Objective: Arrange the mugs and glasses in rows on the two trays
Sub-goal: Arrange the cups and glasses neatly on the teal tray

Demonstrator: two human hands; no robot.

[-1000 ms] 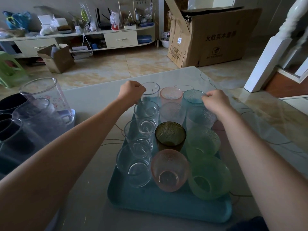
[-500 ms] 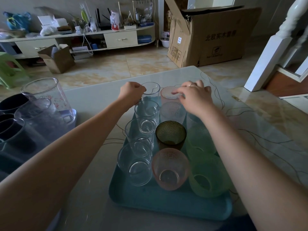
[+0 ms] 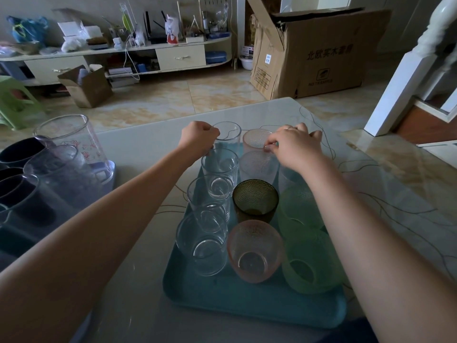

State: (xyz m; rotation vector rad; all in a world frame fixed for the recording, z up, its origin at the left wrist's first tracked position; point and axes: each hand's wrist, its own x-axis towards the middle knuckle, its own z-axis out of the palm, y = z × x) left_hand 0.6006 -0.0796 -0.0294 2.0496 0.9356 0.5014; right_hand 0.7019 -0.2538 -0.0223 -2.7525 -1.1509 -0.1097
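- The teal tray [image 3: 247,303] lies on the pale veined table [image 3: 395,194], rounded corners and a low lip; bare tray floor shows only along its near edge.
- Three rows fill it: smooth clear glasses [image 3: 201,246] on the left, textured tumblers in the middle including a dark olive tumbler [image 3: 255,200] and a near pink tumbler [image 3: 254,251], frosted green cups [image 3: 311,263] on the right, standing rim to rim.
- Left hand [image 3: 197,137] is curled, fingers at the rim of the far clear glass [image 3: 226,137].
- Right hand [image 3: 294,147] pinches the rim of the far pink tumbler [image 3: 254,141].
- Dark mugs [image 3: 22,194] and a clear plastic jug [image 3: 71,142] crowd the table's left edge.
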